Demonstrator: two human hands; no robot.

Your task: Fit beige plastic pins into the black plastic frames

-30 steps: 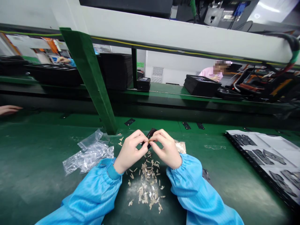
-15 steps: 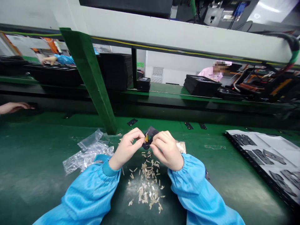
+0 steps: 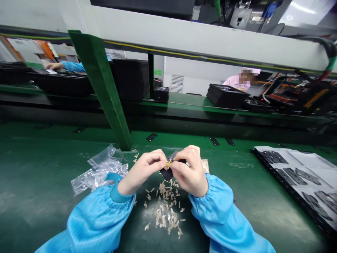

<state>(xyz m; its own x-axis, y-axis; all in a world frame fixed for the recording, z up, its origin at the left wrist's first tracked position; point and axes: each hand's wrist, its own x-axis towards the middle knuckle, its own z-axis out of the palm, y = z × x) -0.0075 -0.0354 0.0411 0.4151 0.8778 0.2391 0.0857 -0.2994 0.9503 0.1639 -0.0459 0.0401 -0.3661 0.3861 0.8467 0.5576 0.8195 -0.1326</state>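
Both my hands meet above the green belt (image 3: 39,182). My right hand (image 3: 188,172) is closed around a small flat black part (image 3: 168,172). My left hand (image 3: 143,170) pinches a tiny yellow strip (image 3: 168,163) at the top of that part. Both wrists are in blue sleeves. Below the hands lies a heap of several small beige strips (image 3: 165,207).
Crumpled clear plastic bags (image 3: 98,172) lie to the left, by a slanted green post (image 3: 105,91). A black tray with white liners and several black parts (image 3: 297,172) sits at the right. Small black parts (image 3: 151,137) ride the belt behind. A person in pink (image 3: 238,81) works opposite; a blue-sleeved arm (image 3: 70,66) shows far left.
The yellow strip has come down against the black part, and my hands have closed together slightly lower. The other person's hand at the left edge has gone; the belt parts drifted right.
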